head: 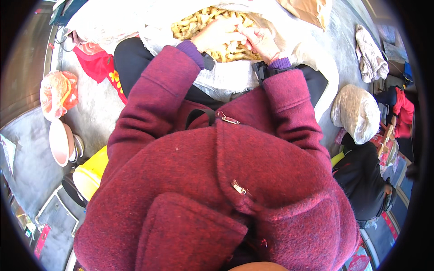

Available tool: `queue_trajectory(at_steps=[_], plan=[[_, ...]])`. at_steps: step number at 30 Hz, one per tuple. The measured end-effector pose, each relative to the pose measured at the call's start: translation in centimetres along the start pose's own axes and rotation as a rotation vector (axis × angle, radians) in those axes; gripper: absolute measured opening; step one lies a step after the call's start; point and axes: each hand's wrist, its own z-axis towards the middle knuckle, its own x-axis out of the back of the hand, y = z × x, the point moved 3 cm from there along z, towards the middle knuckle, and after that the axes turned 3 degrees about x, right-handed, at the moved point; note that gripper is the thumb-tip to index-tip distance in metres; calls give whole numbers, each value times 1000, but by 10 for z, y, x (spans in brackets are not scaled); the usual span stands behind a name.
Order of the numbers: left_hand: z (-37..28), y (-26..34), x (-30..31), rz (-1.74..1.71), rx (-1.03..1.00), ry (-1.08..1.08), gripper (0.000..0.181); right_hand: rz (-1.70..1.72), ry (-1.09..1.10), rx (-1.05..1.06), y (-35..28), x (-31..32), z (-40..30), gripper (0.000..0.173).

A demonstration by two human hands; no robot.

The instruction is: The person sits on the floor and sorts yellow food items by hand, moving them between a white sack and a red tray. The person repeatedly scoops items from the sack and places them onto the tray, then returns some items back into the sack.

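Observation:
An open white woven sack (pixel 230 76) lies between my knees, its edge folded back around a heap of yellowish, twisted pieces, perhaps dried vegetable or plant strips (pixel 190 25). Over the heap, my left hand (pixel 218 34) reaches in from the left with its fingers bent. My right hand (pixel 259 40) meets it from the right, thumb and fingertips close to the left fingers. Whether a small piece is pinched between them cannot be made out. Both wrists have purple cuffs and dark straps below the red coat sleeves.
Orange and clear plastic bags (pixel 59 95), a pink basin (pixel 61 142) and a yellow container (pixel 91 172) stand at the left. A filled translucent bag (pixel 356 113) and a crumpled cloth (pixel 371 54) lie at the right. A person in black (pixel 362 179) is at the lower right.

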Motion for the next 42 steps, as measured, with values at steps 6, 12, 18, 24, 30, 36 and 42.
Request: queue_trajectory(at_steps=[6, 12, 18, 24, 30, 36, 42], plan=[[3, -7, -5, 12, -127, 109, 20, 197, 155, 46, 8, 0, 2, 33], [7, -17, -14, 115, -203, 254, 26, 555, 224, -192, 15, -5, 6, 34], [1, -12, -21, -8, -177, 210, 30, 696, 195, -263, 19, -5, 10, 33], [-2, -13, -4, -406, 56, 182, 28, 390, 209, -126, 14, 2, 13, 40], [-7, -12, 1, -498, 51, 286, 30, 169, 37, -172, 17, 0, 7, 40], [-1, -19, -2, -571, -21, 254, 24, 707, -187, -214, 24, -14, 16, 28], [9, -19, -3, -427, -239, 357, 13, 718, -101, -167, 30, -8, 19, 24]])
